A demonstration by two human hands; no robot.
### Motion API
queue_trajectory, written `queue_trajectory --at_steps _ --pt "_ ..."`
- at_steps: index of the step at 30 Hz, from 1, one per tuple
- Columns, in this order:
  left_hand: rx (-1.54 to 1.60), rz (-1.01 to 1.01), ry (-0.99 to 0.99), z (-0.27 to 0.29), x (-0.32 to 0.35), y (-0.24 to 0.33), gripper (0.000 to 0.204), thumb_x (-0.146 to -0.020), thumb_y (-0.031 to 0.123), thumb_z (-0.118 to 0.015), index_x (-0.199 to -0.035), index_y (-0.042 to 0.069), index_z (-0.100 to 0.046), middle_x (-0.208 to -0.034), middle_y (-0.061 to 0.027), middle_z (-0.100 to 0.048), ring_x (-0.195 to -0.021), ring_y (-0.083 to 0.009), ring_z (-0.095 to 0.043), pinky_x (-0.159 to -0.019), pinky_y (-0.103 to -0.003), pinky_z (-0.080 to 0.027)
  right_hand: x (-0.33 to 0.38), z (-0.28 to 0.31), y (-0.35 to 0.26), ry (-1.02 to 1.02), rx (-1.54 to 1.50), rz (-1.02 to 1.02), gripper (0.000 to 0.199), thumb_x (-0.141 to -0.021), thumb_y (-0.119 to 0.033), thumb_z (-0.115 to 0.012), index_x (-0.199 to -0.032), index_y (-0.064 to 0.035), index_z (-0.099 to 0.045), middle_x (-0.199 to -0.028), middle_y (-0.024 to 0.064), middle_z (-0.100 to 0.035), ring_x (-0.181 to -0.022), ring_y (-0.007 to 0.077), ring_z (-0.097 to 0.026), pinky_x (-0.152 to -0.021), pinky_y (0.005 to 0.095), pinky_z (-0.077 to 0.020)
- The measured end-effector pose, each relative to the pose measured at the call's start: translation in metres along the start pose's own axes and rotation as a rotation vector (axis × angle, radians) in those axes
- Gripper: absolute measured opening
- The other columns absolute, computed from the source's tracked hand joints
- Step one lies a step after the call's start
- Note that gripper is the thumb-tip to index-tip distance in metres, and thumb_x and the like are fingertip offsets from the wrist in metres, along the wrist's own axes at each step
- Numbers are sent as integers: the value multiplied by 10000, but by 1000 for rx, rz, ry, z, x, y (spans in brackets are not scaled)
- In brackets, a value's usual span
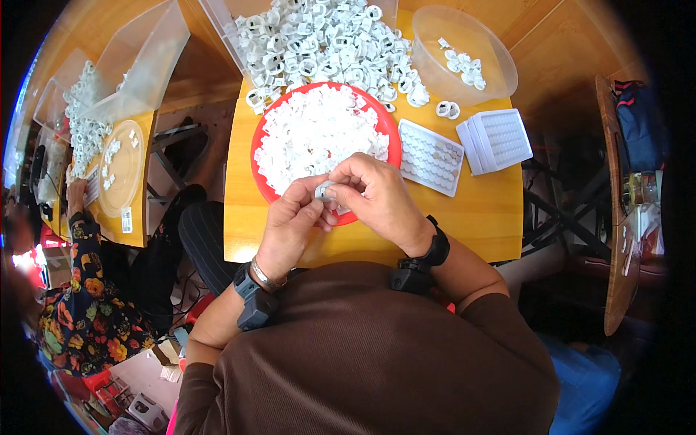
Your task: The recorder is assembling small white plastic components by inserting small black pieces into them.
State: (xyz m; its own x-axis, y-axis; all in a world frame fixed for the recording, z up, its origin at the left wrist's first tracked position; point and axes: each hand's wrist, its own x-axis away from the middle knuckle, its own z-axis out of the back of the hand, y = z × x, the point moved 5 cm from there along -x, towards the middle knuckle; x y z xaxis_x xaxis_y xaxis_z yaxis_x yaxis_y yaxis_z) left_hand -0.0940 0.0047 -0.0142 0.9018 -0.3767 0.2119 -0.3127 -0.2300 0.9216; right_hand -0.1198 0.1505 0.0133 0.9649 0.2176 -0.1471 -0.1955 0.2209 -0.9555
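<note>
Both hands meet over the near edge of a red round tray (pixel 396 145) heaped with small white plastic pieces (pixel 319 134). Between the fingertips is a small light-grey plastic ring-shaped part (pixel 323 190). My left hand (pixel 290 217) pinches it from the left, fingers curled. My right hand (pixel 377 192) closes on it from above and the right, thumb and forefinger pressed to it. Whether a second piece is joined to it, the fingers hide. Beyond the tray lies a big pile of similar grey-white ring parts (pixel 326 47), spilling from a clear plastic bin (pixel 226 32).
Right of the red tray lies a white tray with round pockets (pixel 431 156), beside stacked white trays (pixel 500 141). Behind them stands a translucent round tub (pixel 493 43) holding a few parts. Two loose rings (pixel 448 109) lie nearby. A co-worker in a flowered sleeve (pixel 87 268) sits at another table, left.
</note>
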Motion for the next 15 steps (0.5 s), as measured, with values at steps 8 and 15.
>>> queue_trajectory --at_steps 8,15 --pt "-49 11 51 -3 0 6 327 -937 3 -421 -1255 -27 -491 -927 -101 -629 -766 -146 -619 -701 -259 -509 -1 0 3 -25 -5 4 90 -832 -16 -667 -855 9 -584 -738 54 -633 -662 80 -607 -583 244 -498" --pt "60 60 84 7 0 -2 385 -935 0 -424 -1317 -18 -467 -884 -80 -632 -763 -138 -628 -690 -250 -519 -1 -3 -3 17 170 213 102 -816 -37 -661 -901 -11 -611 -781 107 -635 -670 220 -635 -598 313 -509"
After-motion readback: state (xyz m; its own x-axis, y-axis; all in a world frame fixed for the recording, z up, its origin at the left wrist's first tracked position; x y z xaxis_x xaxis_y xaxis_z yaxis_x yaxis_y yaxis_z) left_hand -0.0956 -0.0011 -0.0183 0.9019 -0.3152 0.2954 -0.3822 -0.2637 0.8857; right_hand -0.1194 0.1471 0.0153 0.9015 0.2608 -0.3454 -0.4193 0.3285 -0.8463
